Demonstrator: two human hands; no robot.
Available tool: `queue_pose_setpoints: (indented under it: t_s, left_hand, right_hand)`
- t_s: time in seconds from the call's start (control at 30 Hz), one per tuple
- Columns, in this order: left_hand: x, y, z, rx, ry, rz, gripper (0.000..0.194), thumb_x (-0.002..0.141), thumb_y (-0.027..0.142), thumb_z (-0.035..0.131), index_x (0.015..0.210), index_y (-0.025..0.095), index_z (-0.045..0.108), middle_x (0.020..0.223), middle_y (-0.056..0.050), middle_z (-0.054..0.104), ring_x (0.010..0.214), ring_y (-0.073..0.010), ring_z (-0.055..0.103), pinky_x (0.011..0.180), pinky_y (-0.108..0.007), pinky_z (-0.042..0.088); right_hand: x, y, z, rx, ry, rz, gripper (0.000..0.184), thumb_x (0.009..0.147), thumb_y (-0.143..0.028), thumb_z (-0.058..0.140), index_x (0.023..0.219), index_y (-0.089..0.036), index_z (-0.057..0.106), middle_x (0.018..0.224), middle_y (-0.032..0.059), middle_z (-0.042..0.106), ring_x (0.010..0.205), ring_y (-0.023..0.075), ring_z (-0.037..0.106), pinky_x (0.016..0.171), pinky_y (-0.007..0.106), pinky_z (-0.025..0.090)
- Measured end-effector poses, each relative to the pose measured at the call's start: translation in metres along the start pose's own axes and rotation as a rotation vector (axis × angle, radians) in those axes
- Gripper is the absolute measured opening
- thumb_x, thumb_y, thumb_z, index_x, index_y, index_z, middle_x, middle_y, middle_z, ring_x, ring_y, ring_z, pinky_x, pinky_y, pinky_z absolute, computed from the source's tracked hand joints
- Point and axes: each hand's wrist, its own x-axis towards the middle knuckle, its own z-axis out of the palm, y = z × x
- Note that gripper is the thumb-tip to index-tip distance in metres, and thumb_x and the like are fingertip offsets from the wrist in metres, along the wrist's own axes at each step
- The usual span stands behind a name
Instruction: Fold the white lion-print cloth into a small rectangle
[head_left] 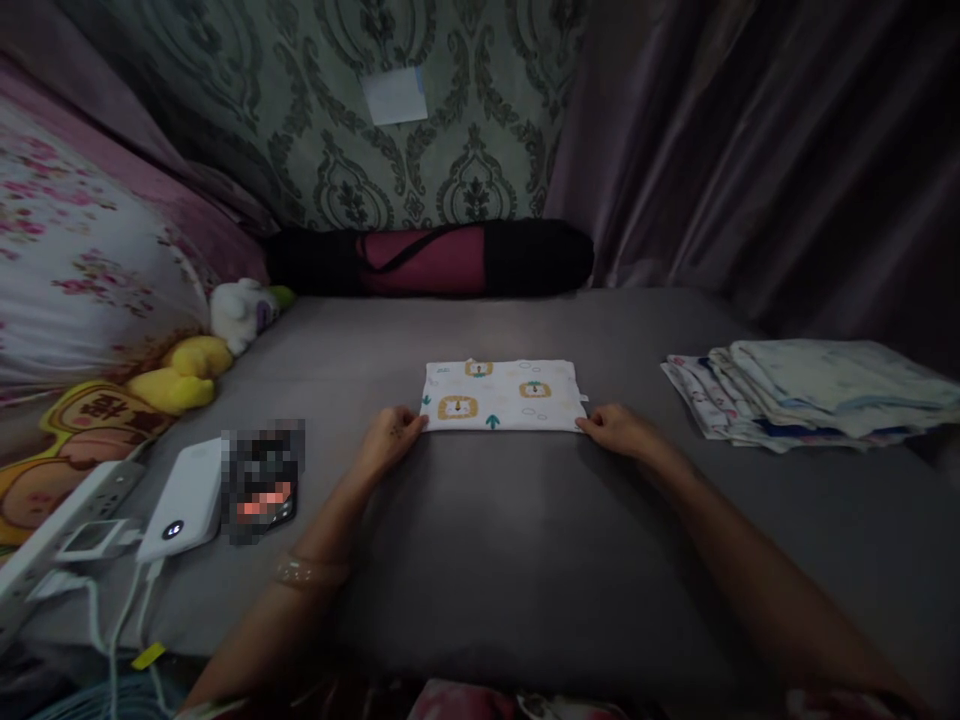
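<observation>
A white cloth (499, 395) printed with lion faces and green leaves lies folded into a flat rectangle on the grey sheet. My left hand (394, 435) pinches its near left corner between thumb and fingers. At the near right corner, my right hand (616, 430) pinches the cloth in the same way. Both hands rest low, close to the sheet. A small tag shows at the cloth's right edge.
On the right lies a stack of folded cloths (832, 390). To the left are a white power bank (184, 500), a blurred-out object (262, 480), a power strip (60, 540) with cables, and plush toys (184, 375). A black and red roll (427, 260) lies along the wall.
</observation>
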Motion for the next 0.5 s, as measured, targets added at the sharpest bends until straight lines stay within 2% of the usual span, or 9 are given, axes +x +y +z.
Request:
queue_pose_setpoints:
  t_s: [0.07,0.13,0.23,0.3,0.37,0.43,0.5]
  left_hand:
    - [-0.001,0.009,-0.001,0.044,0.097,0.027,0.029,0.089,0.04,0.051,0.086,0.016,0.067,0.078,-0.008,0.068,0.074,-0.0206,0.062,0.062,-0.027,0.04]
    - [0.0,0.023,0.001,0.062,0.188,0.122,0.027,0.092,0.036,0.048,0.091,0.016,0.066,0.086,-0.01,0.068,0.081,-0.0211,0.062,0.07,-0.028,0.044]
    - [0.002,0.053,0.014,0.029,0.225,0.34,0.025,0.093,0.03,0.044,0.1,0.015,0.063,0.1,-0.012,0.067,0.094,-0.0217,0.062,0.085,-0.031,0.046]
    - [0.003,0.076,0.026,0.003,0.205,0.473,0.029,0.093,0.026,0.044,0.115,0.014,0.057,0.115,-0.014,0.063,0.108,-0.0228,0.058,0.095,-0.034,0.045]
    - [0.005,0.098,0.038,0.029,0.166,0.542,0.041,0.092,0.023,0.043,0.131,0.012,0.047,0.133,-0.018,0.054,0.126,-0.0252,0.048,0.104,-0.041,0.039]
    - [0.008,0.113,0.047,0.093,0.121,0.517,0.047,0.093,0.02,0.038,0.139,0.01,0.04,0.144,-0.02,0.044,0.137,-0.0285,0.036,0.111,-0.049,0.032]
    - [0.014,0.121,0.053,0.156,0.092,0.465,0.05,0.094,0.018,0.032,0.143,0.007,0.036,0.149,-0.02,0.038,0.142,-0.0309,0.028,0.114,-0.053,0.025]
  right_hand:
    - [-0.001,-0.005,-0.006,-0.024,0.051,0.009,0.036,0.092,-0.043,0.048,0.083,-0.018,0.072,0.08,0.0092,0.071,0.071,0.0196,0.064,0.057,0.026,0.036]
    - [0.0,-0.017,-0.008,-0.028,0.163,-0.026,0.037,0.095,-0.039,0.043,0.091,-0.018,0.072,0.089,0.0121,0.072,0.08,0.0223,0.066,0.064,0.027,0.041]
    - [0.006,-0.047,-0.001,0.006,0.306,-0.224,0.039,0.098,-0.03,0.034,0.11,-0.017,0.068,0.11,0.0138,0.07,0.103,0.0231,0.064,0.086,0.029,0.044]
    - [0.012,-0.072,0.009,0.017,0.368,-0.409,0.042,0.098,-0.025,0.03,0.127,-0.016,0.059,0.132,0.0126,0.059,0.124,0.0222,0.051,0.105,0.032,0.035]
    - [0.018,-0.094,0.02,-0.014,0.392,-0.493,0.049,0.098,-0.026,0.027,0.141,-0.014,0.045,0.148,0.0111,0.043,0.139,0.0238,0.034,0.115,0.041,0.021]
    - [0.024,-0.109,0.028,-0.058,0.378,-0.508,0.053,0.098,-0.028,0.024,0.147,-0.011,0.037,0.153,0.0112,0.035,0.144,0.0257,0.023,0.118,0.046,0.012]
    - [0.03,-0.118,0.031,-0.086,0.366,-0.504,0.055,0.098,-0.028,0.023,0.147,-0.007,0.035,0.154,0.0126,0.032,0.145,0.027,0.02,0.118,0.048,0.01]
